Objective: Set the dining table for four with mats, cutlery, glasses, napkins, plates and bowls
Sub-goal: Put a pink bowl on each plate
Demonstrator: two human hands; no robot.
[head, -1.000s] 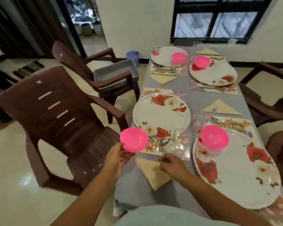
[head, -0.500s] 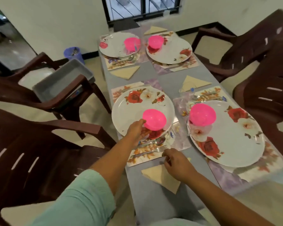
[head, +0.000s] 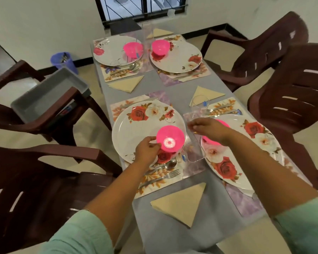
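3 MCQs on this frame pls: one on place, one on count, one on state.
1. Where is the pink bowl that the left hand touches?
A. on the near left floral plate
B. in the grey tub
C. on a chair seat

2. How many pink bowls are in view?
A. two
B. three
C. four

3. What is the right hand doing?
A. gripping a fork
B. hovering over the table, holding nothing visible
C. lifting a napkin

Answers:
1. A, since the bowl sits on the plate's near edge with the left hand's fingers at its side.
2. C, since there are two on the far plates, one at the left hand, and one partly hidden behind the right hand.
3. B, since its fingers are loosely extended above the mats, with nothing seen between them.
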